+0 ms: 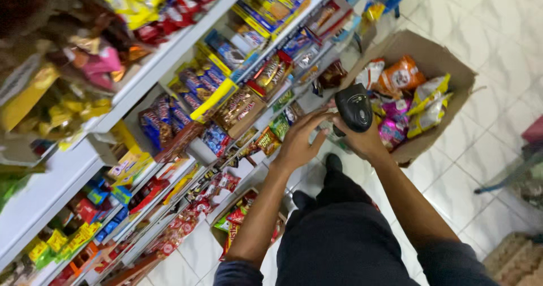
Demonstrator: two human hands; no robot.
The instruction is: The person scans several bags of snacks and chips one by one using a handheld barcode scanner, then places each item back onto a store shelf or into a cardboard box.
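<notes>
My right hand [365,142] grips a black handheld barcode scanner [354,106], its head pointing up toward the shelves. My left hand [298,142] reaches toward the lower shelf, fingers spread, next to small green and orange snack packets [272,134]; whether it touches a packet I cannot tell. Both hands are close together in front of a white shelf unit [169,48] packed with chocolate bars and biscuit packs. My dark trousers and shoes show below.
An open cardboard box [447,59] with several colourful snack bags stands on the white tiled floor [481,167] at the right. A smaller box of red packets [240,218] sits on the floor by the shelf base. A woven mat [517,260] lies bottom right.
</notes>
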